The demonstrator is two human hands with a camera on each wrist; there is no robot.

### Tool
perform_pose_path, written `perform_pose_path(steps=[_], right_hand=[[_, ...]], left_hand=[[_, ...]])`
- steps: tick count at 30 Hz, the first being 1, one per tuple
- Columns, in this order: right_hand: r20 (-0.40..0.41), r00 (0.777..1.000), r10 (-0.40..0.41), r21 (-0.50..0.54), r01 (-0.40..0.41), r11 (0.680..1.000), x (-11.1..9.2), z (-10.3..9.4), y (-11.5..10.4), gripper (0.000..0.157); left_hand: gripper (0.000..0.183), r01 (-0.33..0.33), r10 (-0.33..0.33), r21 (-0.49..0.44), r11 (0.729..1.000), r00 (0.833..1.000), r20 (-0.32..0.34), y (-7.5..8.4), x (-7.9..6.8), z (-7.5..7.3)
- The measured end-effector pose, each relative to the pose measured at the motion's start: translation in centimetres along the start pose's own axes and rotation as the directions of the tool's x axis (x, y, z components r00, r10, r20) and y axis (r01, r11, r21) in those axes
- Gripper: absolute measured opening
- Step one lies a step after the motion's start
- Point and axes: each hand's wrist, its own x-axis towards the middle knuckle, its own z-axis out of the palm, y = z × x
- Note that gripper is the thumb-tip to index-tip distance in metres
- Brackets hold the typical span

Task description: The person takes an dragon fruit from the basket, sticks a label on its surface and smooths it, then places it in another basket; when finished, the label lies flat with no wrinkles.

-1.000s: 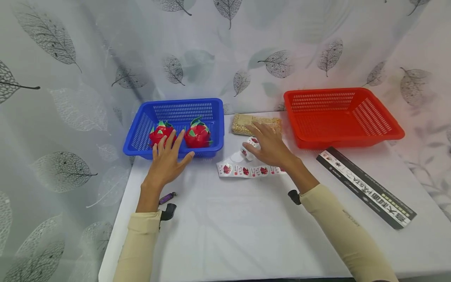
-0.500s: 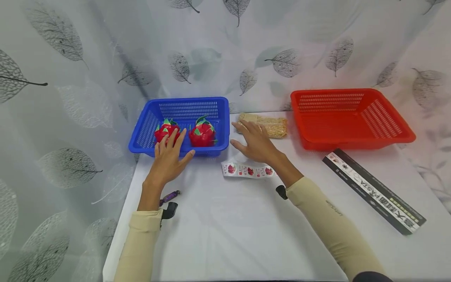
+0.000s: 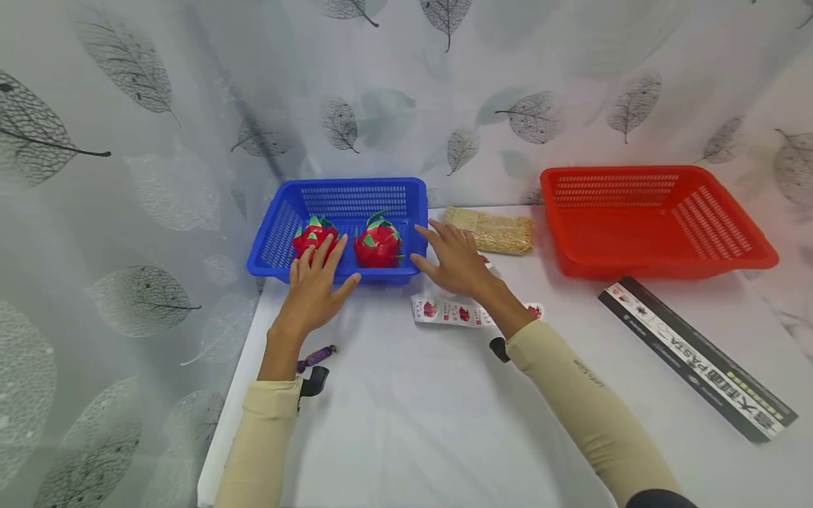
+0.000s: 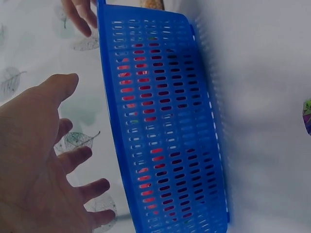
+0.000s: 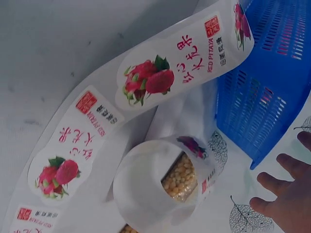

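Two red dragon fruits with green tips, the left one [image 3: 308, 240] and the right one [image 3: 379, 247], sit in a blue plastic basket [image 3: 362, 183]. My left hand [image 3: 311, 296] hovers over the basket's near rim, fingers spread and overlapping the left fruit in the head view. At the basket's right side is my right hand [image 3: 459, 262], also spread, its fingertips right by the rim. Neither hand grips anything. Below the right hand lies a strip of pitaya labels [image 3: 447, 311]; the right wrist view shows its upright roll [image 5: 138, 177]. Through the basket's slots [image 4: 165, 111] red shows.
A red basket [image 3: 660, 268] stands at the back right, with a long black pasta box [image 3: 695, 356] before it. Between the baskets lies a clear bag of yellow kernels [image 3: 498, 233]. A purple-wrapped candy [image 3: 320, 355] lies beside the left wrist. A leaf-patterned curtain hangs behind.
My right hand has moved left, from above the label roll to the blue basket's right side. The left hand stays over the near rim. The head view has turned slightly left.
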Motion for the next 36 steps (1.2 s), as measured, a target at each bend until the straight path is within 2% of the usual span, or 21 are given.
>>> perform_pose_path(steps=[14, 24, 30, 36], right_hand=[[-0.004, 0.999, 0.033, -0.022, -0.033, 0.999, 0.5, 1.1, -0.3, 0.071], [-0.029, 0.998, 0.056, -0.007, -0.056, 0.998, 0.2, 2.3, -0.2, 0.070], [-0.024, 0.997, 0.072, 0.004, -0.072, 0.997, 0.4, 2.8, -0.1, 0.072], [-0.011, 0.997, 0.070, 0.002, -0.070, 0.998, 0.8, 2.7, -0.1, 0.072]], left_hand=[[0.083, -0.022, 0.022, 0.002, 1.000, 1.000, 0.015, 0.3, 0.3, -0.2], [0.079, 0.002, -0.001, -0.040, 0.999, 1.000, 0.026, 0.5, 0.4, 0.2], [0.072, -0.013, 0.015, -0.128, 0.992, 1.000, 0.014, 0.7, 1.8, 0.0], [0.071, 0.020, -0.005, -0.190, 0.982, 0.997, 0.081, 1.0, 4.0, -0.8]])
